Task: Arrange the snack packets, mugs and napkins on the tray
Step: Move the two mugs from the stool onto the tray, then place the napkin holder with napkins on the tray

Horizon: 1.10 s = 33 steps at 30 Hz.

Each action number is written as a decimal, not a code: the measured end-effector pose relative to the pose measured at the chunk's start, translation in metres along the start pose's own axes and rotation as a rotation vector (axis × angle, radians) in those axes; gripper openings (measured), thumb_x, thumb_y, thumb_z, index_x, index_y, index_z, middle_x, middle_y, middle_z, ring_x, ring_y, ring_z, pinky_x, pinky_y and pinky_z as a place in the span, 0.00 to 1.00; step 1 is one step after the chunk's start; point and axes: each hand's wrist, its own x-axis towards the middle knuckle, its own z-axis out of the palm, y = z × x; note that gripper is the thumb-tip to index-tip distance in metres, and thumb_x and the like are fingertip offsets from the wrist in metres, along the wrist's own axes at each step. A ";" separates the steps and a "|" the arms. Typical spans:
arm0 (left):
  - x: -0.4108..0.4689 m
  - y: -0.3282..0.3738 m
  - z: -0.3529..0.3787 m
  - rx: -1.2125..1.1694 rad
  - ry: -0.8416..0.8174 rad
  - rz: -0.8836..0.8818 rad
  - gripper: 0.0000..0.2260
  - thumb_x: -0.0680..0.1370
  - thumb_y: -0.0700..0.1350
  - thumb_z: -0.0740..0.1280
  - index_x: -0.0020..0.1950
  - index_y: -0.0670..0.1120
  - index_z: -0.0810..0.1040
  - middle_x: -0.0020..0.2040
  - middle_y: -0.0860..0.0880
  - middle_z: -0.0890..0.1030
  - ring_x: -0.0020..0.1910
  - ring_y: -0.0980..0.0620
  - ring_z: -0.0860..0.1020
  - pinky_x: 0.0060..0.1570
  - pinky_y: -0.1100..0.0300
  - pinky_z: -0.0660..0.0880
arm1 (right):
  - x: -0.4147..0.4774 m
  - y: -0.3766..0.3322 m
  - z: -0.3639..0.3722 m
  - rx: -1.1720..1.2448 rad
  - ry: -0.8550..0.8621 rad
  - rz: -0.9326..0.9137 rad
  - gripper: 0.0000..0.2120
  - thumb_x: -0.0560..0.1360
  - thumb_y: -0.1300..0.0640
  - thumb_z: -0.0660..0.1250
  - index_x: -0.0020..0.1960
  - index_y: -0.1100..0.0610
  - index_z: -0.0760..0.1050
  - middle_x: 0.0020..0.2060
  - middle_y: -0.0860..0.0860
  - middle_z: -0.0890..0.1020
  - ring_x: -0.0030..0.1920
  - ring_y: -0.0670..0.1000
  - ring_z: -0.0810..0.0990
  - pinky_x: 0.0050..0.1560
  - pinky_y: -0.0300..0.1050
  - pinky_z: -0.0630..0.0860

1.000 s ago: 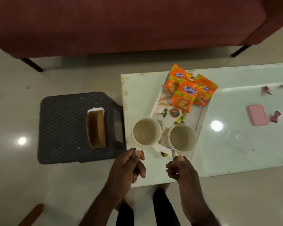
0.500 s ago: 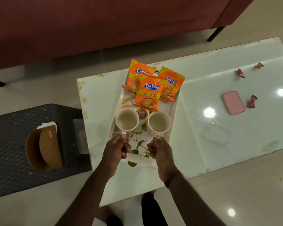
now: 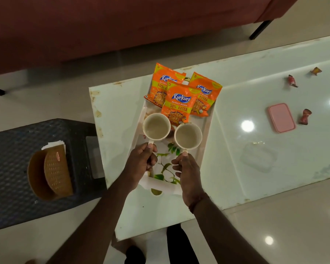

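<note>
Two mugs stand side by side on the tray (image 3: 208, 128), just below three orange snack packets (image 3: 177, 105) at its far end. Each hand's grip is closed on a handle: left hand (image 3: 139, 164) on the left mug (image 3: 156, 126), right hand (image 3: 189, 172) on the right mug (image 3: 188, 136). Left of the tray, napkins (image 3: 53, 145) sit in a holder (image 3: 50, 172) on a dark stool (image 3: 17, 149).

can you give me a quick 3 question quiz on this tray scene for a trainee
1. How many orange snack packets lie at the far end of the tray?
2. True or false: the left hand and the right hand each hold a mug by its handle.
3. Where are the napkins: A) on the tray, B) in the holder on the dark stool, C) beside the pink box?

Key: 1. three; 2. true; 3. B
</note>
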 end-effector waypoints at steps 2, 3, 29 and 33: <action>0.000 0.001 -0.001 0.016 -0.015 0.006 0.14 0.83 0.51 0.58 0.45 0.44 0.75 0.27 0.49 0.73 0.25 0.55 0.66 0.28 0.60 0.64 | 0.000 0.000 0.001 0.007 0.003 -0.003 0.19 0.84 0.49 0.51 0.48 0.61 0.72 0.49 0.59 0.82 0.45 0.51 0.77 0.48 0.47 0.74; 0.000 0.002 -0.002 0.024 -0.022 0.009 0.14 0.83 0.51 0.58 0.46 0.44 0.76 0.26 0.49 0.73 0.25 0.54 0.66 0.28 0.60 0.64 | 0.000 0.001 0.001 0.010 0.005 -0.007 0.19 0.84 0.49 0.52 0.49 0.62 0.72 0.49 0.59 0.82 0.45 0.51 0.77 0.48 0.46 0.74; -0.156 -0.012 -0.089 0.816 0.699 0.506 0.20 0.78 0.55 0.61 0.66 0.47 0.71 0.70 0.43 0.71 0.69 0.46 0.69 0.65 0.47 0.71 | -0.112 0.035 0.114 -0.706 0.213 -0.797 0.30 0.79 0.41 0.58 0.76 0.52 0.59 0.78 0.52 0.59 0.78 0.52 0.56 0.74 0.56 0.60; -0.177 -0.025 -0.133 0.797 0.763 0.448 0.22 0.79 0.55 0.60 0.69 0.46 0.69 0.74 0.44 0.65 0.73 0.47 0.64 0.67 0.48 0.67 | -0.129 0.045 0.154 -0.704 0.135 -0.846 0.31 0.80 0.36 0.53 0.78 0.46 0.54 0.79 0.49 0.56 0.79 0.45 0.51 0.73 0.53 0.57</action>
